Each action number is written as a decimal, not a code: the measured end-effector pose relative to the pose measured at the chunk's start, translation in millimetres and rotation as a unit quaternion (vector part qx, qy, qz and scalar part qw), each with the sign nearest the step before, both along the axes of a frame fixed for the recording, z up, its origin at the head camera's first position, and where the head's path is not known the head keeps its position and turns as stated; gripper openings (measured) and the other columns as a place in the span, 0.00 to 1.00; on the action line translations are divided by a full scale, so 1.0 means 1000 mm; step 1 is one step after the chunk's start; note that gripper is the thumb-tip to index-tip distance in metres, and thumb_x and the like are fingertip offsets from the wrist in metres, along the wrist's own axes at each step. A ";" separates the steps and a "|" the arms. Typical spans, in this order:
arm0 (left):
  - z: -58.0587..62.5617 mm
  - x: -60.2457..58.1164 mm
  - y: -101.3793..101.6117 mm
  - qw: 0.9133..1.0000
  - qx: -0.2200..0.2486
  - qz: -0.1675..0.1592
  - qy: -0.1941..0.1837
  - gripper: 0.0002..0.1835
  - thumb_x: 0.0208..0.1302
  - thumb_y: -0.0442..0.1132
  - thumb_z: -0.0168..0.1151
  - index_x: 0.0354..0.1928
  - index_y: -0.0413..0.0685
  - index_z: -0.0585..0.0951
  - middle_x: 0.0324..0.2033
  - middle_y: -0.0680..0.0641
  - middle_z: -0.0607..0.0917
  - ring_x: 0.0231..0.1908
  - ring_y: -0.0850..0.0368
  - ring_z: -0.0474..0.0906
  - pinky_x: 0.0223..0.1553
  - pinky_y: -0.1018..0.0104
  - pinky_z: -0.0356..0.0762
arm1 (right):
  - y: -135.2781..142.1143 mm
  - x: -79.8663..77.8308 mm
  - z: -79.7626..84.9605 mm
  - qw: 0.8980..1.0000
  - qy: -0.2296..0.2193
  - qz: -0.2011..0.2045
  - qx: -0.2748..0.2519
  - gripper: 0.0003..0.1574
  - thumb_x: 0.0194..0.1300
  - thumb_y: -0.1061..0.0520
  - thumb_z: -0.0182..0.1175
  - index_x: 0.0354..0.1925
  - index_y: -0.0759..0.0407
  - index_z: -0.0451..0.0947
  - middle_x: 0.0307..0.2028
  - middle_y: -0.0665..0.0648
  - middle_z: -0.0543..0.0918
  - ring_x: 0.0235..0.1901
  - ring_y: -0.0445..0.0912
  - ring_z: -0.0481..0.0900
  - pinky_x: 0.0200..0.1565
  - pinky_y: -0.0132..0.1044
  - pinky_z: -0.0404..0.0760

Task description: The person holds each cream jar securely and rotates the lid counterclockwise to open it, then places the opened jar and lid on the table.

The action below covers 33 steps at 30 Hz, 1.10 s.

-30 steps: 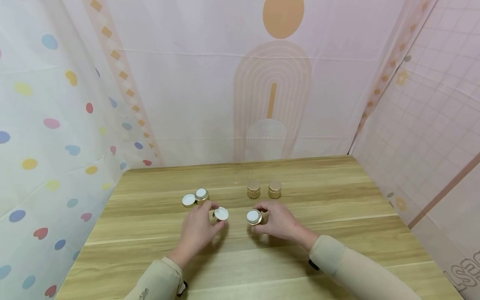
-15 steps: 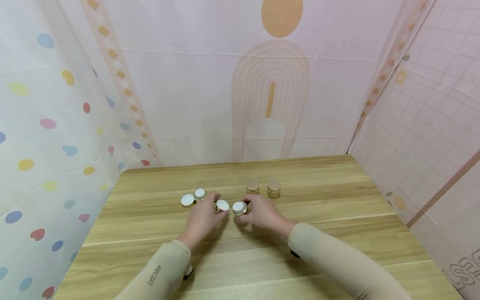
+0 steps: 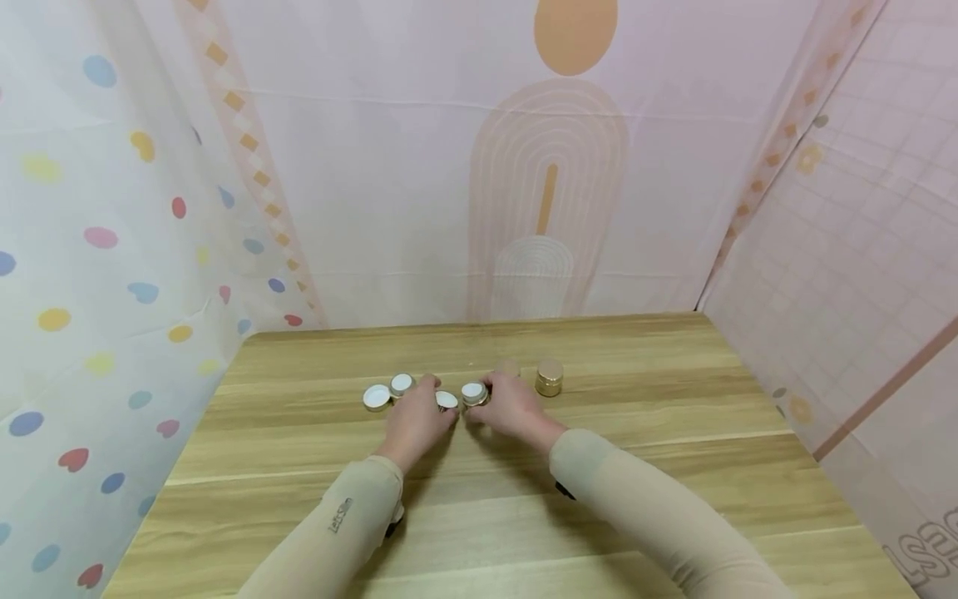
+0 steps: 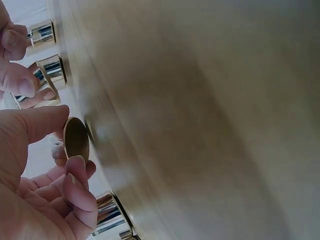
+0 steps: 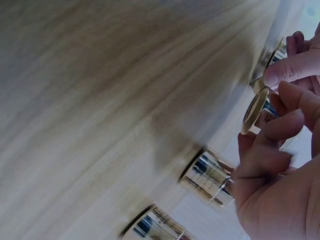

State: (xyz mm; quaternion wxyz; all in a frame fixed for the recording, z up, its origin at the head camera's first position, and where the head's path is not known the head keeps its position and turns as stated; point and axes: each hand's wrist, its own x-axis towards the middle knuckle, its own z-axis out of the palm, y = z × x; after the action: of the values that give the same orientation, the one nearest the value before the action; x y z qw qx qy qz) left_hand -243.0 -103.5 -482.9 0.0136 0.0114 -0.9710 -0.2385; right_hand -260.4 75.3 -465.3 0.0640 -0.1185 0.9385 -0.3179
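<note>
In the head view my left hand (image 3: 417, 423) pinches a gold jar lid (image 3: 447, 400) whose white inside faces up. The lid's gold outside (image 4: 76, 137) shows between thumb and fingers in the left wrist view. Just to the right, my right hand (image 3: 516, 406) grips a small gold jar (image 3: 474, 393) with a white disc on its top. Its gold underside (image 5: 255, 111) is tilted, apart from the wood, in the right wrist view. Beyond my left hand lie an uncovered jar (image 3: 402, 384) and, touching it, an upturned lid (image 3: 377, 398).
A lidded gold jar (image 3: 550, 378) stands right of my right hand. Another lidded jar (image 3: 510, 367) is mostly hidden behind that hand. The wooden table (image 3: 636, 349) meets patterned cloth walls at its back and sides.
My right hand has carried the uncovered jar leftward and farther away, close to the left hand. The left hand with the lid has moved slightly toward the back.
</note>
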 end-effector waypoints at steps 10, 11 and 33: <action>0.002 -0.007 0.007 0.999 -0.037 0.007 -0.009 0.31 0.66 0.44 0.73 0.66 0.35 0.77 0.50 0.33 0.90 0.44 0.37 0.90 0.42 0.39 0.88 | -0.011 -0.006 -0.003 0.998 0.010 -0.028 0.057 0.27 0.58 0.45 0.80 0.52 0.52 0.87 0.46 0.53 0.92 0.38 0.47 0.86 0.34 0.43 0.81; 0.002 -0.008 0.008 0.999 -0.042 0.008 -0.007 0.31 0.66 0.44 0.73 0.66 0.35 0.77 0.50 0.33 0.90 0.44 0.37 0.90 0.43 0.39 0.88 | -0.012 -0.007 -0.004 0.998 0.012 -0.030 0.057 0.27 0.58 0.46 0.80 0.53 0.53 0.87 0.47 0.54 0.92 0.39 0.48 0.87 0.35 0.44 0.83; -0.001 -0.022 0.014 0.999 -0.010 0.043 -0.016 0.16 0.71 0.30 0.56 0.55 0.24 0.76 0.50 0.26 0.84 0.51 0.32 0.86 0.50 0.38 0.89 | -0.045 -0.017 -0.010 0.989 0.018 -0.099 0.104 0.28 0.64 0.41 0.74 0.55 0.55 0.83 0.47 0.55 0.91 0.44 0.52 0.89 0.40 0.50 0.89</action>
State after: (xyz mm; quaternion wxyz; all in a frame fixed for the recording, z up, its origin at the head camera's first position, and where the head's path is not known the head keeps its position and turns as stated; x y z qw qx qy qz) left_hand -264.6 -89.3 -483.7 0.0082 0.0566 -0.9721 -0.2273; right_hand -277.4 30.7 -475.4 0.0270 -0.0235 0.9746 -0.2212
